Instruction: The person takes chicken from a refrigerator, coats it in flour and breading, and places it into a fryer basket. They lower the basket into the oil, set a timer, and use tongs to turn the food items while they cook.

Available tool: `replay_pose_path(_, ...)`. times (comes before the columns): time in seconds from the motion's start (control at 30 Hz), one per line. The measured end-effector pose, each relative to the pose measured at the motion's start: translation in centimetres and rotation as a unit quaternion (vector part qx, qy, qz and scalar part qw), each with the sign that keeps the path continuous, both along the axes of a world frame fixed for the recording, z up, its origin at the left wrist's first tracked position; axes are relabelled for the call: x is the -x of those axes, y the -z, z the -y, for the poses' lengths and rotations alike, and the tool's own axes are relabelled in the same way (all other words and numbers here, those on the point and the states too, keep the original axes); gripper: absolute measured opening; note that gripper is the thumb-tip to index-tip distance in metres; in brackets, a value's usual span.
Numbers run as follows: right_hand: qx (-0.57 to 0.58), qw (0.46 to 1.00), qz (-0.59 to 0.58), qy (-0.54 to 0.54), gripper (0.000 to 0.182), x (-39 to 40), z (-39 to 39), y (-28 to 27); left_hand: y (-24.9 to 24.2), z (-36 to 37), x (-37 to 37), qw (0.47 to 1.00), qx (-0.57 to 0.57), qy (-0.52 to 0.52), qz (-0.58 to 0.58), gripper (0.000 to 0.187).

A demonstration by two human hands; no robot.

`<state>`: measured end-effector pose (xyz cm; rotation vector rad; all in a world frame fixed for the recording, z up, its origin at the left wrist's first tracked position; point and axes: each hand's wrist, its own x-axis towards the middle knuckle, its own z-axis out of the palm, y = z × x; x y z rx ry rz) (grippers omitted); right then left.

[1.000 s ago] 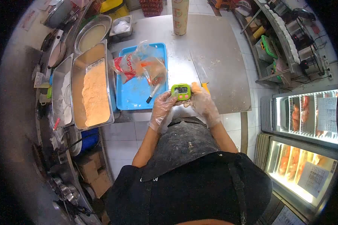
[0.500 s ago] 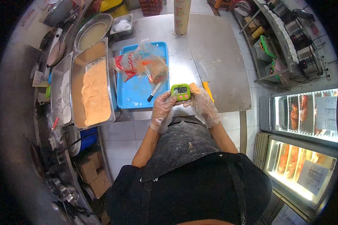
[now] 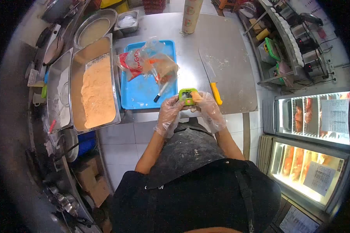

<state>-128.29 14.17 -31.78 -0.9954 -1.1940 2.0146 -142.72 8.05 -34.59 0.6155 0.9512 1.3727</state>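
Note:
A small green digital timer point(image 3: 187, 96) is held in front of me over the near edge of the steel table point(image 3: 229, 46). My left hand point(image 3: 168, 113), in a clear plastic glove, grips its left side. My right hand point(image 3: 208, 108), gloved too, holds its right side with the thumb on the timer's face. A knife with a yellow handle point(image 3: 211, 79) lies on the table just beyond my right hand. A blue tray point(image 3: 138, 95) to the left carries a crumpled plastic bag point(image 3: 147, 64) and a small black-tipped tool point(image 3: 159, 93).
A steel pan of orange breading point(image 3: 94, 91) stands left of the tray, next to a flour pan point(image 3: 60, 91). A round bowl point(image 3: 94, 31), a small container point(image 3: 127, 21) and a paper roll point(image 3: 191, 15) are at the back. Lit display fridges point(image 3: 315, 124) stand at right.
The timer and both hands sit slightly lower and closer to me. My right thumb now presses on the timer's face. The view has tilted, so the knife shows fully.

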Motion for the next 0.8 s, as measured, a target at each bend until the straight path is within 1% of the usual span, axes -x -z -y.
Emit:
replay_pose_path(0.07, -0.004, 0.994, 0.078, 0.077, 0.034, 0.1, 0.3, -0.6, 0.4, 0.3, 0.6, 0.999, 0.027, 0.018, -0.009, 0.027)
replay_pose_path(0.1, -0.005, 0.994, 0.081, 0.074, 0.034, 0.2, 0.3, -0.4, 0.5, 0.3, 0.7, 1.0, 0.026, 0.015, -0.005, 0.027)
replay_pose_path(0.17, -0.104, 0.968, 0.217, 0.064, 0.032, -0.1, 0.0, 1.1, 0.7, 0.5, 0.6, 0.998, 0.051, 0.027, -0.016, 0.029)
replay_pose_path(0.2, -0.104, 0.969, 0.219, 0.055, 0.032, -0.3, -0.5, 2.3, 1.0, 0.4, 0.5, 0.998, 0.054, 0.018, -0.012, 0.029)
replay_pose_path(0.27, 0.015, 0.991, 0.13, 0.009, 0.031, -0.7, -1.4, 4.2, 2.0, 0.7, 0.4, 0.997, 0.038, 0.052, -0.031, 0.031)
replay_pose_path(0.3, 0.019, 0.993, 0.115, -0.011, 0.029, -0.8, -1.7, 4.4, 2.2, 1.1, 0.2, 0.998, 0.044, 0.037, -0.003, 0.032)
replay_pose_path(0.33, 0.014, 0.993, 0.112, -0.036, 0.029, -0.7, -2.0, 4.5, 2.8, 1.7, 0.1, 0.999, 0.041, 0.012, -0.006, 0.032)
replay_pose_path(0.4, 0.0, 0.992, 0.122, -0.015, 0.036, -0.6, -2.9, 4.6, 3.9, 3.7, 0.0, 0.985, 0.123, -0.11, -0.049, 0.032)
replay_pose_path(0.43, -0.168, 0.969, 0.172, -0.055, 0.036, -1.9, -4.3, 8.2, 2.2, 5.7, -0.2, 0.977, 0.123, -0.166, -0.054, 0.035)
replay_pose_path(0.47, -0.336, 0.917, 0.196, -0.09, 0.035, -3.5, -6.5, 13.0, 3.7, 7.6, -0.5, 0.964, 0.124, -0.226, -0.058, 0.035)
replay_pose_path(0.5, -0.478, 0.831, 0.267, -0.096, 0.032, -3.5, -8.0, 15.4, 7.1, 9.9, -0.4, 0.958, 0.113, -0.263, -0.033, 0.037)
replay_pose_path(0.53, -0.611, 0.765, 0.198, -0.038, 0.025, -4.5, -10.4, 22.5, 9.1, 13.2, -0.7, 0.948, 0.109, -0.298, -0.01, 0.039)
replay_pose_path(0.57, -0.551, 0.765, 0.314, -0.11, 0.021, 0.3, -10.9, 20.8, 10.7, 15.6, 2.0, 0.924, 0.074, -0.375, 0.019, 0.034)
replay_pose_path(0.6, -0.651, 0.552, 0.472, -0.22, 0.017, 2.2, -9.7, 17.0, 11.3, 18.7, 2.0, 0.889, 0.039, -0.453, 0.054, 0.029)
replay_pose_path(0.63, -0.676, 0.554, 0.418, -0.247, 0.017, 8.3, -7.7, 17.7, 16.8, 22.9, 3.4, 0.896, 0.106, -0.432, -0.002, 0.033)
replay_pose_path(0.67, -0.69, 0.549, 0.4, -0.25, 0.017, 7.6, -7.6, 19.1, 23.7, 28.0, 2.7, 0.87, 0.151, -0.457, -0.11, 0.035)
replay_pose_path(0.7, -0.703, 0.541, 0.388, -0.251, 0.018, 7.1, -8.2, 20.7, 27.7, 32.6, 0.1, 0.835, 0.202, -0.468, -0.208, 0.036)
replay_pose_path(0.73, -0.716, 0.532, 0.379, -0.246, 0.019, 6.5, -9.7, 22.5, 26.5, 35.6, -3.0, 0.782, 0.292, -0.453, -0.314, 0.036)
replay_pose_path(0.77, -0.729, 0.525, 0.372, -0.234, 0.021, 4.0, -11.4, 24.7, 25.0, 38.3, -6.0, 0.716, 0.38, -0.421, -0.407, 0.037)
replay_pose_path(0.8, -0.738, 0.521, 0.369, -0.218, 0.023, 3.2, -13.6, 26.7, 26.9, 41.0, -8.1, 0.695, 0.533, -0.299, -0.379, 0.038)
